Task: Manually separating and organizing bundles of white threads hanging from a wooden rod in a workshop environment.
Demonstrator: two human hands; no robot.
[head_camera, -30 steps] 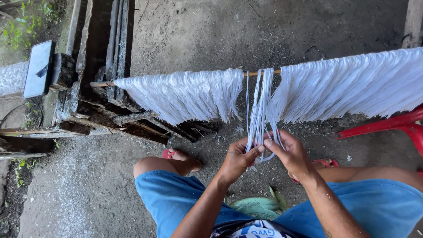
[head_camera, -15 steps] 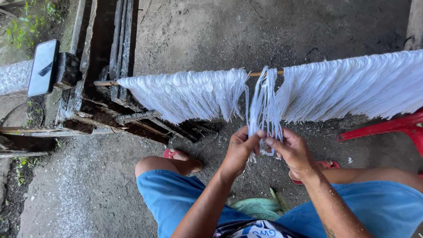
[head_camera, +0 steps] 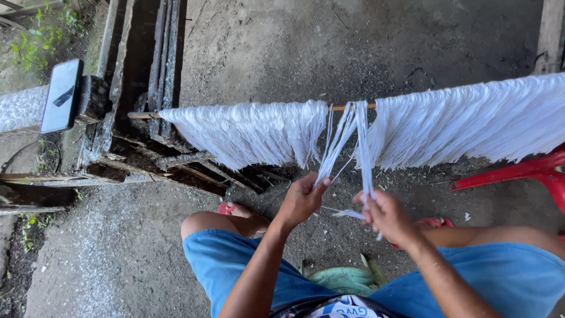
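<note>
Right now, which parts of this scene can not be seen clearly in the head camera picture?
Head view only:
- Thin wooden rod: mostly covered by the hanging white fibre strands.
- Red plastic chair: cut off by the right edge.
- Right hand: its fingertips are hidden, curled around strands.
- Dark flat phone: screen content too small.
- Green object: partly hidden between the blue shorts.

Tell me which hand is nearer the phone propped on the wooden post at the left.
Left. The left hand pinches white strands just left of the gap on the pole, on the side toward the phone. The right hand holds strands farther right, away from it.
</note>
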